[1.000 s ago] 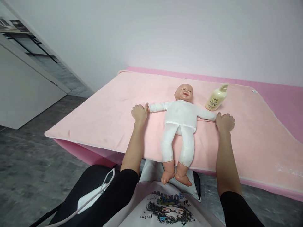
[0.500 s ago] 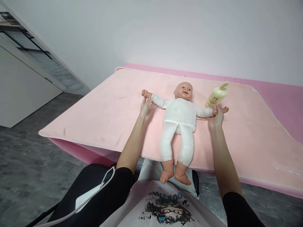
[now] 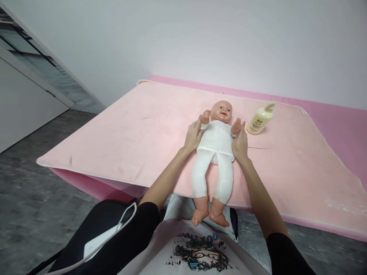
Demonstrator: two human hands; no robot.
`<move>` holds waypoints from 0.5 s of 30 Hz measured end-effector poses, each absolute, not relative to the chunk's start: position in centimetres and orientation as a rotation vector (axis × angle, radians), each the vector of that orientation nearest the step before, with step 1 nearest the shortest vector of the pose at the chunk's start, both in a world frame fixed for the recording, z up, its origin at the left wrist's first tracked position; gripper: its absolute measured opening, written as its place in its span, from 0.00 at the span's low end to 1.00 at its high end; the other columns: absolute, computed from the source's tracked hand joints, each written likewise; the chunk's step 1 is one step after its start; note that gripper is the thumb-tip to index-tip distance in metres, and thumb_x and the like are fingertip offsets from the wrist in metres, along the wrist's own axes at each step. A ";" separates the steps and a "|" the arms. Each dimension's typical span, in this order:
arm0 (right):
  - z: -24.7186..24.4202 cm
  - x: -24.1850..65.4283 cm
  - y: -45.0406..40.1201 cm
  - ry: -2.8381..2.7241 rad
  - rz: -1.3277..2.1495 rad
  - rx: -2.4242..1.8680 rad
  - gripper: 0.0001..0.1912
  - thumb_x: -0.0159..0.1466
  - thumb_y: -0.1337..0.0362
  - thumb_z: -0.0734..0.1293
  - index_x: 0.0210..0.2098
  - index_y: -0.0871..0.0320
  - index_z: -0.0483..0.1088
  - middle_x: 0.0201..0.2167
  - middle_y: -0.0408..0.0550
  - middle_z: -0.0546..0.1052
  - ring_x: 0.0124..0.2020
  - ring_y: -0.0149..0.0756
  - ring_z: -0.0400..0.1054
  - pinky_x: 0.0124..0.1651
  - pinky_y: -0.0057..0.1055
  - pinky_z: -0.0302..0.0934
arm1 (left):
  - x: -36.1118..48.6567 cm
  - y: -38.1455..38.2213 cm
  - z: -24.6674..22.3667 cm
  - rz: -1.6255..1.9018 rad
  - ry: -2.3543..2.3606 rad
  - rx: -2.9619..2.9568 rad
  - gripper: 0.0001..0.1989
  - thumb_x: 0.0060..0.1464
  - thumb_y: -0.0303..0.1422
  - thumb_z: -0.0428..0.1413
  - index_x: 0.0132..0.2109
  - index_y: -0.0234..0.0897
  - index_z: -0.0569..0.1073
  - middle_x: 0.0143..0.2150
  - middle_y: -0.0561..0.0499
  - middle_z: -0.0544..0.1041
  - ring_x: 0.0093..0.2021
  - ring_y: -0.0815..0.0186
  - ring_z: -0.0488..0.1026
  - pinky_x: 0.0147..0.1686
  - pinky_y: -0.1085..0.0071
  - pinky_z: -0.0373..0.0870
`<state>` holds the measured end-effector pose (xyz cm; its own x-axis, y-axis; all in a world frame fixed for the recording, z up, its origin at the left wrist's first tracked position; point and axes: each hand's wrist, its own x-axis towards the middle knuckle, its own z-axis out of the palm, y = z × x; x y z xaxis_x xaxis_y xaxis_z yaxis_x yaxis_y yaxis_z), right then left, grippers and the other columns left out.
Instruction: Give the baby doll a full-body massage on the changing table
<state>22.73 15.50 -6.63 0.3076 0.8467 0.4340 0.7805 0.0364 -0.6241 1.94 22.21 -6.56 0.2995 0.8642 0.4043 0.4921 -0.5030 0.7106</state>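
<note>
A baby doll [image 3: 215, 138] with a white cloth body lies on its back, head away from me, its feet hanging past the front edge of the table. Both its arms are folded up, the small fists beside its chin. My left hand [image 3: 194, 134] is closed around the doll's arm on the left side, fingers pointing up along the wrist. On the other side my right hand [image 3: 240, 144] grips the doll's other arm just below its hand. A pale yellow pump bottle [image 3: 259, 120] stands slightly tilted in view, right of my right hand and apart from it.
A light pink blanket [image 3: 114, 130] with a white edge covers the pink table [image 3: 341, 120]. Behind it rises a white wall [image 3: 218, 42]. A white device with a cable [image 3: 99, 242] lies by my left sleeve, over a black seat [image 3: 111, 215].
My two hands have brought the doll's outstretched arms inward and up, folding them close to its chest and chin. The bottle stays in its place.
</note>
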 end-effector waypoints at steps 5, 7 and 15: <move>-5.6 22.3 15.2 -1.729 -0.052 -1.977 0.33 0.59 0.73 0.50 0.64 0.58 0.49 0.47 0.58 0.68 0.48 0.49 0.59 0.47 0.45 0.57 | 2.7 21.7 -5.8 0.823 1.294 2.428 0.26 0.57 0.31 0.40 0.63 0.46 0.56 0.60 0.47 0.61 0.55 0.58 0.57 0.56 0.61 0.55; -5.4 22.2 15.1 -1.763 -0.088 -2.023 0.33 0.58 0.74 0.51 0.63 0.58 0.52 0.46 0.58 0.68 0.47 0.50 0.59 0.45 0.44 0.57 | 3.0 21.4 -5.5 0.760 1.319 2.455 0.27 0.56 0.29 0.39 0.63 0.49 0.58 0.61 0.48 0.60 0.54 0.58 0.57 0.54 0.60 0.56; -6.6 22.7 15.4 -1.615 0.022 -1.837 0.32 0.53 0.77 0.53 0.57 0.57 0.60 0.46 0.54 0.69 0.48 0.44 0.59 0.50 0.42 0.57 | 2.8 21.7 -6.0 0.845 1.258 2.436 0.28 0.56 0.28 0.40 0.63 0.45 0.57 0.60 0.46 0.62 0.54 0.59 0.59 0.53 0.59 0.57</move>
